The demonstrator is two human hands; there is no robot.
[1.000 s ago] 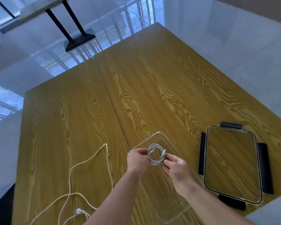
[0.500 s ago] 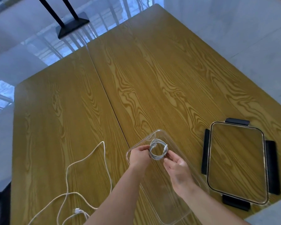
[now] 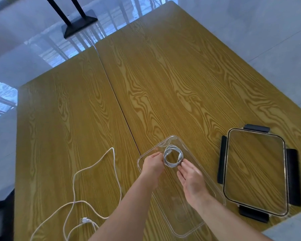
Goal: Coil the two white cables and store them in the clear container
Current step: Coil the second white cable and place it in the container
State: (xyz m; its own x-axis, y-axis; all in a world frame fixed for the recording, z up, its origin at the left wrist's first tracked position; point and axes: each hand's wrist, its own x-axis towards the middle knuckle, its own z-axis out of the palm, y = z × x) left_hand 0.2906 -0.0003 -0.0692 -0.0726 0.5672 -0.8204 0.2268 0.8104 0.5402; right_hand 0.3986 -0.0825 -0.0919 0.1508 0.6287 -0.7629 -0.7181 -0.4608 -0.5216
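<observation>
A: What moved?
B: The coiled cable [image 3: 173, 157] went lower into the clear container [image 3: 195, 221], near the middle of the frame.
A: And the hands?
B: The right hand [image 3: 192, 178] opened. The left hand [image 3: 153, 165] still pinches the coil.

I see the container [image 3: 203, 173] on the table [image 3: 163, 75], near edge, centre. Coiled cable [image 3: 173, 156] sits inside at its far end. Left hand [image 3: 153, 165] touches the coil's left side, right hand [image 3: 191, 176] just at its near right, both over the container. Lid [image 3: 255, 173] lies flat right of the container, apart. Loose cable [image 3: 96, 186] sprawls on the table to the left, plug [image 3: 85, 220] at the near end.
</observation>
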